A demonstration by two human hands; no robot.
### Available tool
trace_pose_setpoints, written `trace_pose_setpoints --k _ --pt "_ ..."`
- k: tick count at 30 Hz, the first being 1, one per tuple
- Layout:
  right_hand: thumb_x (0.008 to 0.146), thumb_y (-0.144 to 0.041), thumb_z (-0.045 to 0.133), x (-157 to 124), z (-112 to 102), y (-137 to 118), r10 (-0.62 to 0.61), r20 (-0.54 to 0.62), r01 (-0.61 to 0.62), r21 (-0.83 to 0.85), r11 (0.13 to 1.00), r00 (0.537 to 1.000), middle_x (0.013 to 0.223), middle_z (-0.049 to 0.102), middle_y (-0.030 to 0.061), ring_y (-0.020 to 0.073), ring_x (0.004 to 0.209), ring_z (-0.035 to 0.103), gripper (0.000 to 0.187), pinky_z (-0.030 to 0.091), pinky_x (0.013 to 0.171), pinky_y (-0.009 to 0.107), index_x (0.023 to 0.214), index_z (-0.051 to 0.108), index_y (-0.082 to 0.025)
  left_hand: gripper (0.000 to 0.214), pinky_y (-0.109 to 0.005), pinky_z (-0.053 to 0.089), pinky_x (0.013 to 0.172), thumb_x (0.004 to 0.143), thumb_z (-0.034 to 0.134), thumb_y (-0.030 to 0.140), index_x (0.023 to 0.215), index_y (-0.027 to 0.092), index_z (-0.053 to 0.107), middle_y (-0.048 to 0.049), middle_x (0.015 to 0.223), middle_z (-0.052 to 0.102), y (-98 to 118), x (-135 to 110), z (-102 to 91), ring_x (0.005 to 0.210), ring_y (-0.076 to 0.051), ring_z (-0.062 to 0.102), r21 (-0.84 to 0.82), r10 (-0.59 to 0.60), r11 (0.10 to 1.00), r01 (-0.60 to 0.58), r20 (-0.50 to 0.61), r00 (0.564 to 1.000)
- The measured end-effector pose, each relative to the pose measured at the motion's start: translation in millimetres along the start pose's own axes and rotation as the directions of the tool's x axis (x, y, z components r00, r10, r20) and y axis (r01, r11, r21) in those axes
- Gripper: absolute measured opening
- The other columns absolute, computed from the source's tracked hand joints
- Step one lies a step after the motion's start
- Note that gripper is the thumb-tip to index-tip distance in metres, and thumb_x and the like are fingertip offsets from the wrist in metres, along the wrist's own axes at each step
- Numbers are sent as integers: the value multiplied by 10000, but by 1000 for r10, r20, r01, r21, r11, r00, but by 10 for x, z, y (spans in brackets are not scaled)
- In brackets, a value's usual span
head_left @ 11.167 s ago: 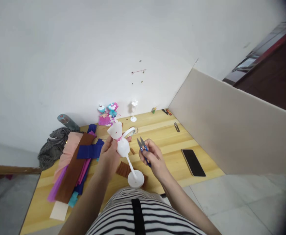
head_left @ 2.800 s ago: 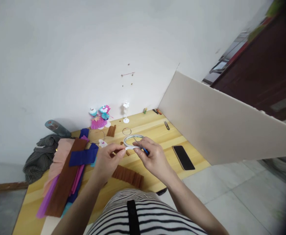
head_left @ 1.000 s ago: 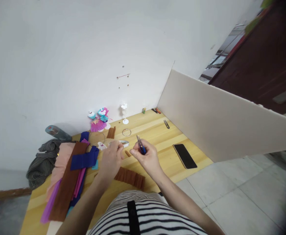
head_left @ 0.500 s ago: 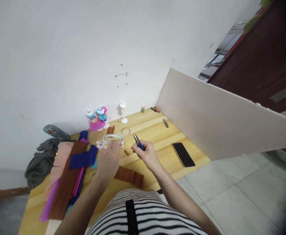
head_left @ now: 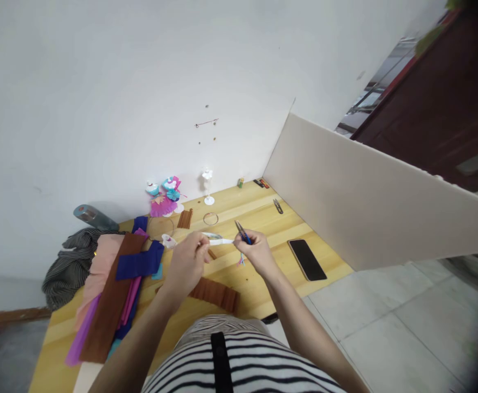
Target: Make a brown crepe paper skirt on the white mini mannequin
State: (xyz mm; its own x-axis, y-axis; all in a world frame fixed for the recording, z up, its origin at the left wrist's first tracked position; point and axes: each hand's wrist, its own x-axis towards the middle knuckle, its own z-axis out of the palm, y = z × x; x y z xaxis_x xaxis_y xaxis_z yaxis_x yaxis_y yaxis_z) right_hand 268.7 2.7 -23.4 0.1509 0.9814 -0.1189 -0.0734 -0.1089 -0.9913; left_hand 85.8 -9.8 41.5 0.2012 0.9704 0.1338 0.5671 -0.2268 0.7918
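My left hand (head_left: 190,256) is closed on a roll of white tape (head_left: 213,236), seen almost edge-on above the table. A short white strip stretches from the roll to the fingertips of my right hand (head_left: 256,252). That hand is also closed around blue-handled snips (head_left: 244,234), their metal blades pointing up and away to the left. Just below it shows a small pink-and-blue piece (head_left: 241,261), too small to make out. Pleated brown paper (head_left: 216,295) lies on the table under my hands.
Folded crepe paper (head_left: 110,295) and a striped cloth (head_left: 69,262) fill the left side. Paper-dressed figures (head_left: 163,196), a white stand (head_left: 208,188) and a wire ring (head_left: 210,219) are farther back. A phone (head_left: 306,260) and other snips (head_left: 278,206) lie right, beside a partition (head_left: 365,202).
The tape roll has turned from a visible ring to nearly edge-on. A white strip now spans between my hands. My right hand and the snips have shifted slightly right.
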Motion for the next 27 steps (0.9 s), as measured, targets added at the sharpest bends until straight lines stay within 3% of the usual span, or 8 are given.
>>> trace_pose_setpoints --k 2,5,8,10,15,20,24,27 --pt "562 -212 605 108 -116 145 16 -68 -16 6 1000 998 447 363 -68 54 446 278 140 206 425 201 480 503 -163 90 -227 394 473 802 514 192 713 203 504 37 498 583 -29 29 -86 443 -126 548 -298 -119 947 125 38 992" --pt "552 -218 606 221 -239 402 72 -130 -68 33 997 989 410 350 -76 46 404 246 152 164 391 201 477 482 -171 107 -174 339 371 751 622 220 714 174 533 35 534 594 -117 87 -251 357 -75 491 -721 -210 671 176 43 977" --pt "553 -238 606 224 -264 614 134 -146 -125 74 989 980 373 331 -81 38 357 224 186 135 360 199 454 460 -176 133 -120 321 348 701 701 185 707 135 578 15 631 618 -215 146 -415 362 -11 434 -933 -274 342 110 13 962" --pt "549 -241 626 183 -245 694 166 -130 -153 106 983 978 363 330 -83 33 341 220 202 129 350 194 452 464 -172 118 -97 339 356 698 707 140 692 112 592 -4 673 627 -261 175 -489 381 7 423 -975 -308 209 81 13 951" --pt "615 -429 679 108 -235 701 198 -92 -174 218 960 976 398 353 -79 25 326 211 334 122 346 188 521 500 -163 92 -77 368 364 786 633 97 697 105 609 -11 686 624 -289 198 -504 397 11 433 -987 -362 156 47 -13 932" --pt "689 -661 547 -13 -157 566 183 -107 -140 318 937 977 441 373 -65 29 325 206 507 116 351 197 571 511 -169 87 -71 390 369 806 606 83 724 110 617 -11 699 649 -302 222 -393 424 1 487 -990 -435 132 51 -12 900" --pt "695 -621 606 -258 183 410 189 87 -207 351 913 978 478 441 -26 33 361 272 507 130 368 193 578 575 -129 97 -82 409 383 793 624 78 706 115 603 -6 690 659 -328 253 -259 438 -9 522 -994 -515 96 60 2 857" --pt "672 -649 620 -363 448 318 289 230 -364 427 828 929 478 423 -41 29 360 257 522 112 362 185 598 565 -135 74 -79 419 401 787 634 75 725 113 614 -9 701 663 -328 256 -175 460 -11 542 -996 -514 66 62 19 858"
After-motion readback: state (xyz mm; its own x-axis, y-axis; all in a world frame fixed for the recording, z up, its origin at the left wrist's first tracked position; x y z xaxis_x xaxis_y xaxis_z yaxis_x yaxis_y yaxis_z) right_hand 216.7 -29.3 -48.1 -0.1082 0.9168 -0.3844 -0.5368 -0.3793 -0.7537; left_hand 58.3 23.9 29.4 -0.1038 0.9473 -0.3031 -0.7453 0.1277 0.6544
